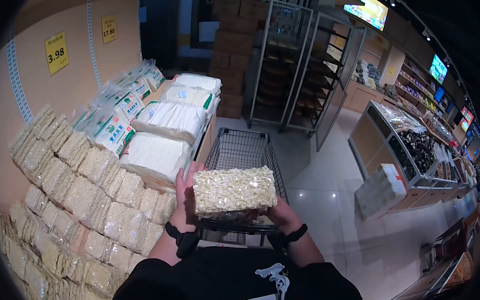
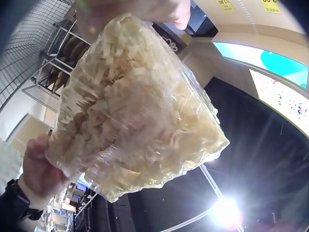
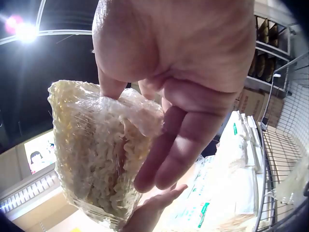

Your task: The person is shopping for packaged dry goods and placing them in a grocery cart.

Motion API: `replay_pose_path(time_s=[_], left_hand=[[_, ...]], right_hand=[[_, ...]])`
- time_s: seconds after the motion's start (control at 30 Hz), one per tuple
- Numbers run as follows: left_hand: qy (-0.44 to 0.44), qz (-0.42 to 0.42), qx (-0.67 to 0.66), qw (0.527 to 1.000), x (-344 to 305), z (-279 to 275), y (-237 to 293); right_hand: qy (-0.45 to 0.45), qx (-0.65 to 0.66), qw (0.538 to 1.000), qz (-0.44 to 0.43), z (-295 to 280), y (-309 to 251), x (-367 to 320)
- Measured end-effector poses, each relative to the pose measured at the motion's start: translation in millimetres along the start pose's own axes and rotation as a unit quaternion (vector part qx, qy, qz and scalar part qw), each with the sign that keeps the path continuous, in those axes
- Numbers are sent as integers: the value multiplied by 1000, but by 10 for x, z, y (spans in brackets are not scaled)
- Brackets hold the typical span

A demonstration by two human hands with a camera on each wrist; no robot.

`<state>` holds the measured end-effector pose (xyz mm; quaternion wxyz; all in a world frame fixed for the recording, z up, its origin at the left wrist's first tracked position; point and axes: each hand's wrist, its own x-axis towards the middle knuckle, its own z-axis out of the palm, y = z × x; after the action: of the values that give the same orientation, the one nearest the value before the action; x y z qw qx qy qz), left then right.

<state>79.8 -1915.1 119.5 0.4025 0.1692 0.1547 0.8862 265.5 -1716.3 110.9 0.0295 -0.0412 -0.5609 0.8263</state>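
Observation:
A brick-shaped pack of dried noodles [image 1: 234, 190] in clear plastic wrap is held up between both hands, in front of the chest. The left hand [image 1: 183, 202] holds its left end, some fingers reaching past the far edge. At the opposite end the right hand [image 1: 283, 211] grips it, mostly hidden behind the pack in the head view. Seen from the right wrist, the right thumb presses the wrap and the fingers [image 3: 174, 150] lie along the pack's side. The left wrist view shows the pack's wrapped face from below.
A wire shopping cart [image 1: 242, 141] stands just beyond the hands. To the left are stacked noodle packs [image 1: 79, 185] and white packages [image 1: 156, 156] on a display. Rack shelving [image 1: 296, 72] stands ahead, and a display counter [image 1: 386, 149] is to the right across the tiled floor [image 1: 313, 217].

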Motion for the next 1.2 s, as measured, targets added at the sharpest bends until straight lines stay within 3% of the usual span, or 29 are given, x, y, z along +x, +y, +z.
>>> replay_pose_path(time_s=[0.13, 0.23, 0.3, 0.37, 0.43, 0.63, 0.7, 0.83, 1.07, 1.13, 1.2], left_hand=[[58, 23, 94, 994, -99, 326, 14], [76, -73, 77, 992, 55, 180, -48], [92, -136, 64, 984, 171, 49, -65], [114, -155, 28, 981, 293, -31, -110], [46, -193, 2, 980, 419, 108, -94], [86, -154, -30, 984, 933, 62, -65], [64, -132, -8, 989, 1049, -63, -84], [152, -134, 12, 979, 1207, -353, -294], [189, -191, 53, 962, 1493, -1323, -980], [199, -197, 84, 956, 1449, -1653, -1169], [202, -307, 95, 925, 1311, -2004, -1335]], right_hand=[[19, 28, 999, -7, -65, 95, 58], [95, 60, 994, -5, -36, 75, 64], [96, 81, 992, -9, -95, -32, 94], [128, 82, 988, -39, -143, -53, 168], [165, 57, 984, -47, -248, -159, 318], [162, 7, 986, -44, -461, -492, 818], [148, 15, 988, -42, -530, -508, 969], [210, 70, 975, 0, -685, -309, 1139], [205, 166, 963, 57, -1474, 225, 1705], [293, 157, 941, 59, -1523, 500, 1867], [287, 181, 939, 55, -1592, 868, 1938]])
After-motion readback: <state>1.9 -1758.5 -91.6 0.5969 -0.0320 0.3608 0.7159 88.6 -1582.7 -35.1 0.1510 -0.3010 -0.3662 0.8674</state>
